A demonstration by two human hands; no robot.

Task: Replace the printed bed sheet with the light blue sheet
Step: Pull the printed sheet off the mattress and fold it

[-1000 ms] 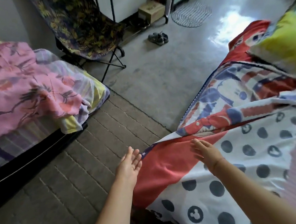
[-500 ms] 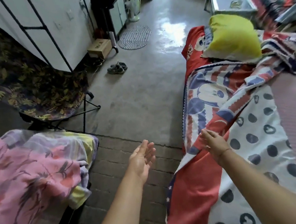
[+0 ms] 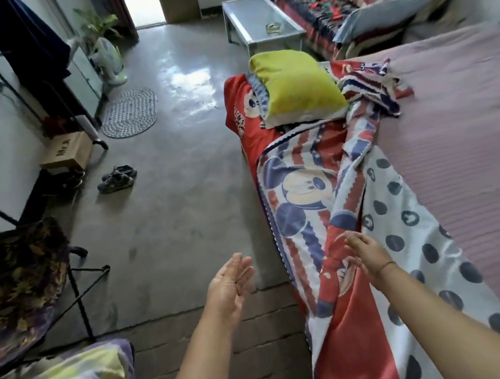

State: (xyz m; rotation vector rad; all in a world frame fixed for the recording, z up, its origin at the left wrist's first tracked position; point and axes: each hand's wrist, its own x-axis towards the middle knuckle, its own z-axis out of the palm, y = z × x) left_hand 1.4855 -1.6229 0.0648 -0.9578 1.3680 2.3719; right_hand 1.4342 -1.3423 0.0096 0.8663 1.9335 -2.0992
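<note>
Red printed sheet (image 3: 300, 184) ×1 | pillow (image 3: 296, 87) ×1 | left hand (image 3: 229, 287), right hand (image 3: 368, 254)

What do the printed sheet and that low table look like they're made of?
Printed bed sheet: thin matte cloth, probably cotton or polyester; it bunches in soft folds. Low table: apparently a glass top on a pale metal frame; the top has a translucent sheen.
</note>
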